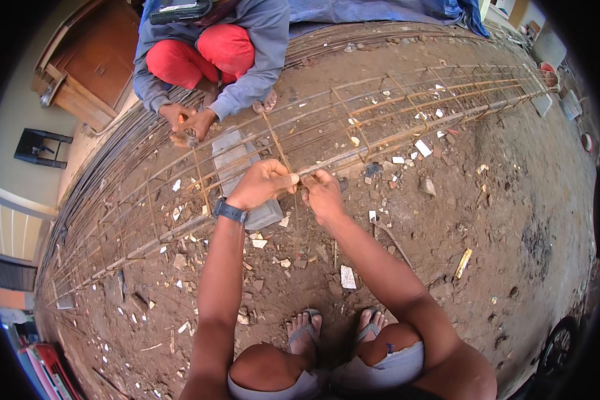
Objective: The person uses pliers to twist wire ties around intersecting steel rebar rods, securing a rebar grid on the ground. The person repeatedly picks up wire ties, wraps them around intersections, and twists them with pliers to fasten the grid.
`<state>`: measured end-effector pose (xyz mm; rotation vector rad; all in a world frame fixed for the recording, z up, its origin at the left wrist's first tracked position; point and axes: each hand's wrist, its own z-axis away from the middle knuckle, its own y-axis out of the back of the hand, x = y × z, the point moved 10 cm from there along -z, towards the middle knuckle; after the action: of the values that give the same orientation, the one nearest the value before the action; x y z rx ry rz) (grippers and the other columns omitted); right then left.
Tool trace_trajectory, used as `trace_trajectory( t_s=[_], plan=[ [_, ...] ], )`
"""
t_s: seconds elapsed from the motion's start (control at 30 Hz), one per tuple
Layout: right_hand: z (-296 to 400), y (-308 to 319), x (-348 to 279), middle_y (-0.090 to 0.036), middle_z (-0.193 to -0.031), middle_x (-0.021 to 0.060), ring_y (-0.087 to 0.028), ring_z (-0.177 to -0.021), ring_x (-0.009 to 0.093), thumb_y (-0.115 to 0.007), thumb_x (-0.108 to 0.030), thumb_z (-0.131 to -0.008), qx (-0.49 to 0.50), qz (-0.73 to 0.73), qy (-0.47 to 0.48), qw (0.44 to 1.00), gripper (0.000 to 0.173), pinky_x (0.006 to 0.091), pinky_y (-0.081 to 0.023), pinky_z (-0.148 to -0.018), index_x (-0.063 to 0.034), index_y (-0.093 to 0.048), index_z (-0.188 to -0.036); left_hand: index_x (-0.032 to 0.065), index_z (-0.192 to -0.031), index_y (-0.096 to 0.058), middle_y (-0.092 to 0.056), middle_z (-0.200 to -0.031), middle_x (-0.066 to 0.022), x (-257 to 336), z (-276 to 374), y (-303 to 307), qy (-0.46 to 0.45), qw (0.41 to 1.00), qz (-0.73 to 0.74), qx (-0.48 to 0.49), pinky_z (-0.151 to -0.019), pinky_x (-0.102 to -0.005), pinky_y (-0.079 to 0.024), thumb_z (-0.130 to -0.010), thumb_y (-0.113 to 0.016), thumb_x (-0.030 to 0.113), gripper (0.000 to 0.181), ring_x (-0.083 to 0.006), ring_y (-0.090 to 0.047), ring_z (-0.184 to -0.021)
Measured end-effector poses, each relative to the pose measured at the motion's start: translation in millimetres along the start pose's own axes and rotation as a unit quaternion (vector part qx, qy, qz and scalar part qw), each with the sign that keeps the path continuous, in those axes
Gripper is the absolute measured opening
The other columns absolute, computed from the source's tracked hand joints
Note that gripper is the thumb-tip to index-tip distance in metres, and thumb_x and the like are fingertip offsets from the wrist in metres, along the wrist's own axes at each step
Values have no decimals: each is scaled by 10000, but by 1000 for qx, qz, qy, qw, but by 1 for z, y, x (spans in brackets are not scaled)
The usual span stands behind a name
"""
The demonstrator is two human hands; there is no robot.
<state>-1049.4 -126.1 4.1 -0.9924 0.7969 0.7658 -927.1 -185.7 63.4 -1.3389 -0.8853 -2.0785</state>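
Observation:
A long cage of rusty steel rebar [350, 159] with square stirrups runs across the ground before me. At a joint between its near lengthwise bar and a stirrup [276, 137], both my hands meet. My left hand [266, 184], with a dark watch on the wrist, pinches thumb against forefinger there. Close beside it, my right hand [324, 195] is bent with its fingertips pinched at the bar. A thin tie wire [295, 205] hangs below the fingers; most of it is hidden by them. Under the cage lies a grey concrete block [266, 215].
Across the cage squats a person [212, 60], whose hands [192, 124] hold an orange-handled tool at another stirrup. Steel pincers [392, 241] lie on the soil right of my hands. Broken tile pieces [348, 277] litter the dirt. Loose rebar [87, 170] is stacked along the left wall.

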Motion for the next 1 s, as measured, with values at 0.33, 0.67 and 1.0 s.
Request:
trace_trajectory(
  t_s=[0.33, 0.67, 1.0],
  plan=[
    [-24, 9, -14, -683, -788, 33, -598, -698, 101, -641, -68, -928, -29, 199, 47, 978, 108, 317, -504, -651, 5, -717, -951, 40, -931, -713, -743, -806, -44, 5, -10, -8, 28, 999, 23, -34, -501, -198, -379, -938, -754, 215, 179, -34, -519, -567],
    [38, -39, -131, -713, -973, 186, -682, -940, 381, -689, -246, -917, -40, 541, 296, 786, 203, 472, -524, -820, -47, -720, -942, 65, -856, -694, -741, -787, -41, 19, 4, -4, 1, 999, -26, 31, -497, -212, -397, -894, -797, 199, 173, -42, -564, -578],
    [26, -59, -113, -628, -853, 138, -637, -825, 363, -697, -77, -758, -109, 517, 355, 772, 78, 466, -513, -744, -43, -636, -794, 21, -884, -667, -680, -783, -10, 14, 0, 3, -124, 975, -162, 87, -619, -262, -466, -871, -758, 111, 129, -70, -575, -709]
  ],
)
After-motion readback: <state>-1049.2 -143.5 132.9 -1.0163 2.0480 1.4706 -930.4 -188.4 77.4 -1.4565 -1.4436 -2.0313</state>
